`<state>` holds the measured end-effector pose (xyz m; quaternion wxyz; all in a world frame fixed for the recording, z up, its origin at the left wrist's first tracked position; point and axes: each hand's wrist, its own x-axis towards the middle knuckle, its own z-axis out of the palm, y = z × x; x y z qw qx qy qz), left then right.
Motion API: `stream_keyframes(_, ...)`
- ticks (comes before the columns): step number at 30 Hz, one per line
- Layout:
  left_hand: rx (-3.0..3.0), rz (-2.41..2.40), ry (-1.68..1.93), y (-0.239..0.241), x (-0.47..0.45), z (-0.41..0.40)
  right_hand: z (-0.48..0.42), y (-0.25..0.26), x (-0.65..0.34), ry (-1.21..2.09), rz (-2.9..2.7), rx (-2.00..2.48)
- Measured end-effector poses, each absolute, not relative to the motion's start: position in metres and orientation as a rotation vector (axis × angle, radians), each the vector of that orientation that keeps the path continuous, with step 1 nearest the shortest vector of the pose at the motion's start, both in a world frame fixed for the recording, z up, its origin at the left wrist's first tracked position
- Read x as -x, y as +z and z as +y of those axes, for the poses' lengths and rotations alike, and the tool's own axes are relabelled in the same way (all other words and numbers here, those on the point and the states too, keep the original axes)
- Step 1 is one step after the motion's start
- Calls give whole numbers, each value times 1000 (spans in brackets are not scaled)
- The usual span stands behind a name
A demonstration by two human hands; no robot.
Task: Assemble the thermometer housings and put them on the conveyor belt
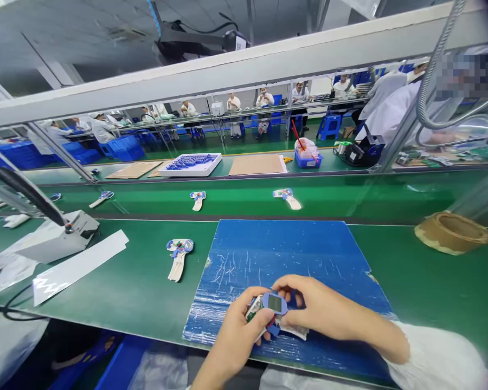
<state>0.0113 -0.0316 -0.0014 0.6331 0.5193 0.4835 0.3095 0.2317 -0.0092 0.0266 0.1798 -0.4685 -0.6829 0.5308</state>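
Over the blue work mat (284,244), both hands hold an open, white gun-shaped housing (295,329) with a green board and coloured wires. A small grey screen in a blue oval frame (275,303) sits at its wide end. My left hand (244,325) grips the housing from the left, thumb near the lower edge of the screen frame. From the right, my right hand (309,303) closes thumb and fingers at the frame's right edge. Its fingers partly cover the housing, so the inside hardly shows. A similar opened housing (179,257) lies on the green bench, left of the mat.
Similar housings (287,198) lie along the green belt (239,200) beyond the bench. A tape roll (453,232) stands at right. White sheets (81,265) and a grey machine (61,238) are at left. Past the belt are a white tray (193,164) of blue parts and a blue basket (307,160).
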Motion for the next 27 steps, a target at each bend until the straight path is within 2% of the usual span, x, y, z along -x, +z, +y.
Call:
stream_keyframes(3, -1239, 1160, 809, 0, -11, -38, -19, 34, -230, 1260, -2000, 1268)
stream_keyframes(8, -1399, 1251, 867, 2, -10, -45, -25, 29, -226, 1037, -2078, 1193)
stream_keyframes(21, -1224, 1259, 989, -13, -14, -56, -28, 13, -220, 650, -2309, 1010)
stream_keyframes(27, -1059, 1144, 961, -19, -17, -61, -30, 10, -220, 592, -2270, 880)
